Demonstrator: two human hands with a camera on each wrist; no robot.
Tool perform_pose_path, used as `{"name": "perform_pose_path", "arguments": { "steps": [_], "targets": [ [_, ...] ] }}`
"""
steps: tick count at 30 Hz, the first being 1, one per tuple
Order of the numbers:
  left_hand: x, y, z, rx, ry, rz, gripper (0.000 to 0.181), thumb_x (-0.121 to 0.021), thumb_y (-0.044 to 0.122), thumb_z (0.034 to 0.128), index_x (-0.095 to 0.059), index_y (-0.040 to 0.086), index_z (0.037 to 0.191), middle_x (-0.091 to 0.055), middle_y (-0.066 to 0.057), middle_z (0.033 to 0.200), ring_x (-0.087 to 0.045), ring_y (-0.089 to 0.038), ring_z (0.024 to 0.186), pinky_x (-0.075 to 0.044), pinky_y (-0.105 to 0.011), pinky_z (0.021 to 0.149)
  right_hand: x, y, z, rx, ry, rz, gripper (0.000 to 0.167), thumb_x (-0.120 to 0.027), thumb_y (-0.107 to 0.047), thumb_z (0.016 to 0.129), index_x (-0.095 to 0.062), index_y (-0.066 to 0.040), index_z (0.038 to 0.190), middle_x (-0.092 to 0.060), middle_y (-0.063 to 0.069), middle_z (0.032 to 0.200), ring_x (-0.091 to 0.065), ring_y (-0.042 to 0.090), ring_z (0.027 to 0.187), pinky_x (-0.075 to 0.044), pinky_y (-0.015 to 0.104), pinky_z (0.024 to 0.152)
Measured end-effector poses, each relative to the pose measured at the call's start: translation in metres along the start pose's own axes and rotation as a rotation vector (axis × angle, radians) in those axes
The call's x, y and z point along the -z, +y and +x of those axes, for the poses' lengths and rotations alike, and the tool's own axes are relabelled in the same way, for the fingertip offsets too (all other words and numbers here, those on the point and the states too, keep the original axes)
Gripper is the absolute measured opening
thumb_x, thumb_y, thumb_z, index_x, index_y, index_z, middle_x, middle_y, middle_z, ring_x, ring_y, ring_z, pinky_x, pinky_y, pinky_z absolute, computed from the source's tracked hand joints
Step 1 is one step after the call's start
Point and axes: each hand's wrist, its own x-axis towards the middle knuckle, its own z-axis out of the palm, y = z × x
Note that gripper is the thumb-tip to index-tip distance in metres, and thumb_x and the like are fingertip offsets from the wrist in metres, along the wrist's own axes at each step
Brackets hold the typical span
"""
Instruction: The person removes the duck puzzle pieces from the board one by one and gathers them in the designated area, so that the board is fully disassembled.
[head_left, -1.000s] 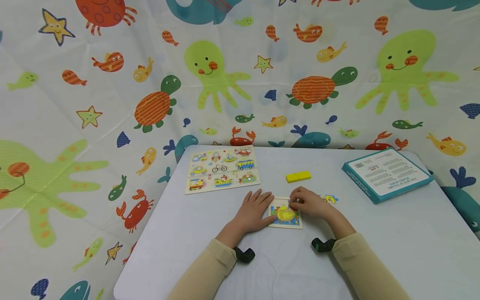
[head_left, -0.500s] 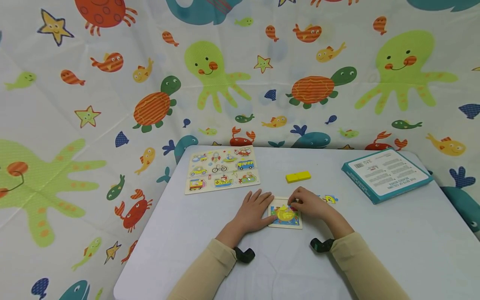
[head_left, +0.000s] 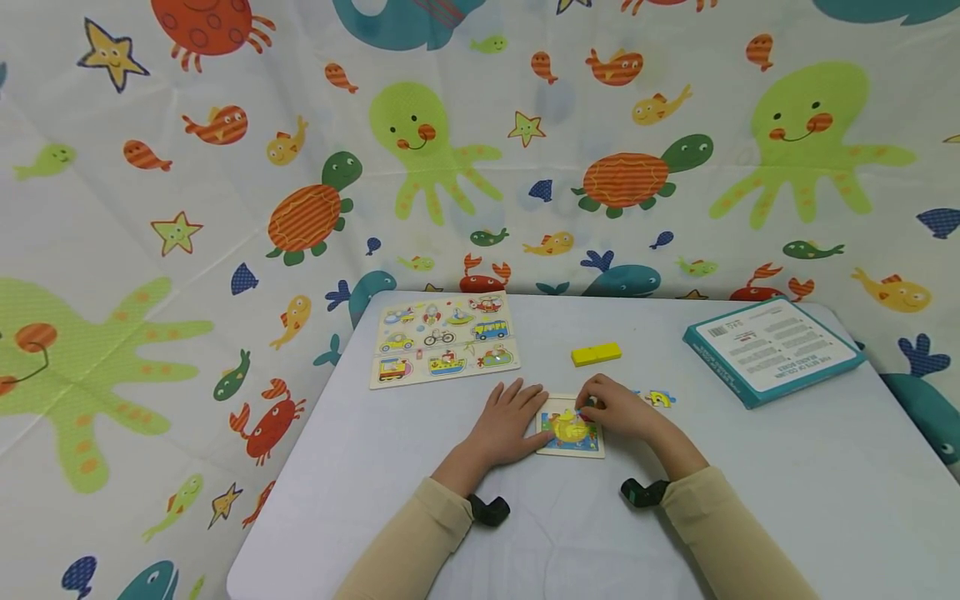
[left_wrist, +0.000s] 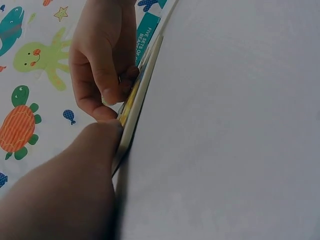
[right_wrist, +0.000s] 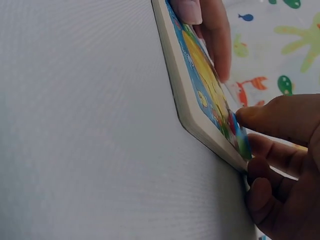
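Note:
A small framed jigsaw puzzle (head_left: 571, 442) with a yellow bird-like picture on blue lies on the table between the hands. My left hand (head_left: 504, 423) lies spread along its left side, the thumb resting over the frame onto the picture. At the upper right of the puzzle my right hand (head_left: 622, 407) pinches a puzzle piece (right_wrist: 243, 142) between thumb and fingers. This piece, blue and green with some red, stands tilted at the picture's edge in the right wrist view. Its far side is hidden by the fingers. The left wrist view shows the frame (left_wrist: 135, 110) edge-on.
Just right of the right hand lies a loose yellow-and-blue puzzle piece (head_left: 661, 398), another partly hidden beside it. Behind are a yellow block (head_left: 597, 354) and a vehicle picture board (head_left: 420, 375). A teal box (head_left: 776, 350) lies at the right on the white table (head_left: 825, 500).
The right hand has shifted very slightly left, and the pinched piece has turned a little in its fingers. The left hand and the puzzle frame stay in place.

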Motion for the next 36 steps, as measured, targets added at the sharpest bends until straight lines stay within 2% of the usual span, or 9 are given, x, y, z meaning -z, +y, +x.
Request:
{"name": "perform_pose_path", "arguments": {
  "steps": [3, 7, 10, 13, 19, 21, 29, 36],
  "targets": [
    [0.000, 0.001, 0.000, -0.044, 0.001, -0.015, 0.067, -0.039, 0.064, 0.0981, -0.031, 0.030, 0.156, -0.030, 0.007, 0.162, -0.017, -0.025, 0.154, -0.015, -0.054, 0.124, -0.001, 0.000, 0.000, -0.001, -0.004, 0.008, 0.004, -0.068, -0.019, 0.094, -0.067, -0.023, 0.096, -0.055, 0.002, 0.114, -0.052, 0.019, 0.093, -0.049, 0.034, 0.085],
    [-0.002, 0.001, 0.000, -0.146, -0.003, -0.027, 0.056, -0.036, 0.060, 0.1009, -0.033, 0.039, 0.153, -0.028, 0.007, 0.162, -0.015, -0.026, 0.154, -0.015, -0.053, 0.124, -0.001, 0.000, 0.000, 0.000, -0.004, 0.010, 0.011, -0.068, -0.015, 0.093, -0.066, -0.024, 0.098, -0.055, 0.002, 0.114, -0.052, 0.019, 0.093, -0.049, 0.034, 0.085],
    [-0.004, 0.002, 0.000, -0.223, -0.016, -0.024, 0.053, -0.032, 0.063, 0.1006, -0.030, 0.048, 0.151, -0.026, 0.007, 0.163, -0.015, -0.028, 0.154, -0.015, -0.054, 0.124, -0.001, 0.000, 0.000, 0.003, 0.002, 0.003, 0.016, -0.068, -0.014, 0.093, -0.066, -0.022, 0.107, -0.056, 0.002, 0.115, -0.053, 0.019, 0.093, -0.049, 0.035, 0.086],
    [-0.005, 0.004, -0.001, -0.263, -0.029, -0.015, 0.053, -0.028, 0.067, 0.0989, -0.027, 0.053, 0.150, -0.025, 0.006, 0.163, -0.016, -0.029, 0.153, -0.016, -0.056, 0.123, -0.002, -0.001, 0.000, 0.000, 0.010, -0.004, 0.025, -0.069, -0.015, 0.093, -0.064, -0.020, 0.117, -0.057, 0.002, 0.116, -0.054, 0.018, 0.097, -0.050, 0.039, 0.091],
    [-0.004, 0.009, -0.002, -0.250, -0.038, -0.006, 0.057, -0.027, 0.072, 0.0959, -0.027, 0.053, 0.150, -0.026, 0.006, 0.163, -0.017, -0.029, 0.153, -0.017, -0.057, 0.122, 0.000, -0.002, 0.000, -0.009, 0.018, -0.016, 0.030, -0.070, -0.016, 0.092, -0.065, -0.017, 0.122, -0.058, 0.004, 0.118, -0.055, 0.020, 0.104, -0.050, 0.047, 0.099],
    [-0.004, 0.011, -0.002, -0.236, -0.045, -0.014, 0.058, -0.028, 0.072, 0.0955, -0.028, 0.052, 0.150, -0.026, 0.006, 0.163, -0.016, -0.029, 0.153, -0.016, -0.057, 0.122, 0.001, -0.003, 0.000, -0.015, 0.021, -0.014, 0.029, -0.071, -0.016, 0.092, -0.066, -0.018, 0.120, -0.057, 0.003, 0.116, -0.054, 0.020, 0.103, -0.050, 0.045, 0.098],
    [-0.003, 0.017, -0.002, -0.206, -0.049, 0.009, 0.061, -0.029, 0.073, 0.0945, -0.027, 0.051, 0.151, -0.026, 0.004, 0.163, -0.014, -0.030, 0.154, -0.015, -0.060, 0.121, 0.004, -0.004, -0.001, -0.020, 0.018, 0.012, 0.023, -0.065, -0.014, 0.095, -0.066, -0.022, 0.116, -0.062, 0.002, 0.111, -0.053, 0.019, 0.089, -0.048, 0.032, 0.079],
    [-0.003, 0.022, -0.002, -0.190, -0.078, 0.029, 0.061, -0.027, 0.075, 0.0934, -0.019, 0.055, 0.151, -0.023, 0.003, 0.163, -0.011, -0.031, 0.154, -0.013, -0.063, 0.121, 0.005, -0.003, 0.001, -0.063, 0.030, 0.031, 0.019, -0.062, -0.019, 0.097, -0.066, -0.027, 0.114, -0.066, 0.001, 0.110, -0.054, 0.020, 0.091, -0.049, 0.035, 0.082]
  ]
}}
